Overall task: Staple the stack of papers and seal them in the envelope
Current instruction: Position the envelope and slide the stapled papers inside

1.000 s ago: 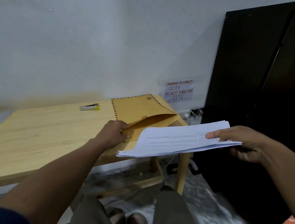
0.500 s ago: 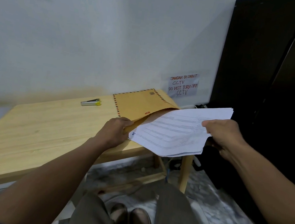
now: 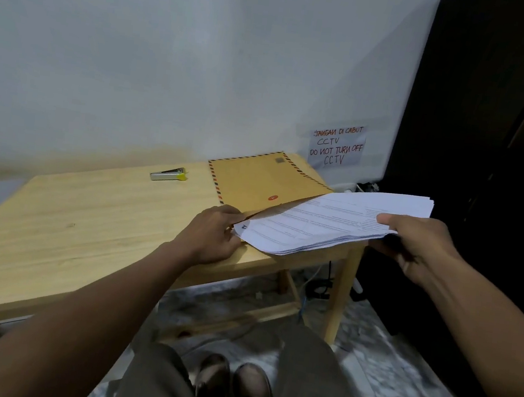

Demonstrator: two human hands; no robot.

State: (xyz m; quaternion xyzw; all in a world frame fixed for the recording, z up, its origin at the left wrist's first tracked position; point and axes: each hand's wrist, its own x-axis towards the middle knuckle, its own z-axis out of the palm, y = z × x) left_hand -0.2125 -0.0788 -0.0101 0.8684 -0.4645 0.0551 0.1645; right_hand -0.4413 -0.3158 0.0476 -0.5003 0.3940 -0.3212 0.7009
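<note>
Your left hand (image 3: 214, 235) pinches the envelope (image 3: 256, 181) mouth on the wooden surface (image 3: 71, 225); your right hand (image 3: 412, 244) has a closed grip on the papers (image 3: 327, 218), their corner entering it. A stapler (image 3: 168, 174) lies near the white wall (image 3: 172, 57), a handwritten sign (image 3: 337, 145) beside a dark cabinet (image 3: 487, 158).

Bare forearms, no sleeves in view, no watch or rings on left hand (image 3: 214, 233) or right hand (image 3: 418, 245). Grey-olive trousers (image 3: 307, 386) over both legs. Dark brown slip-on shoes (image 3: 232, 387), rounded toes, side by side.

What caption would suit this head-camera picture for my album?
Left hand holds the brown envelope open on the wooden table while right hand feeds in the paper stack.
</note>
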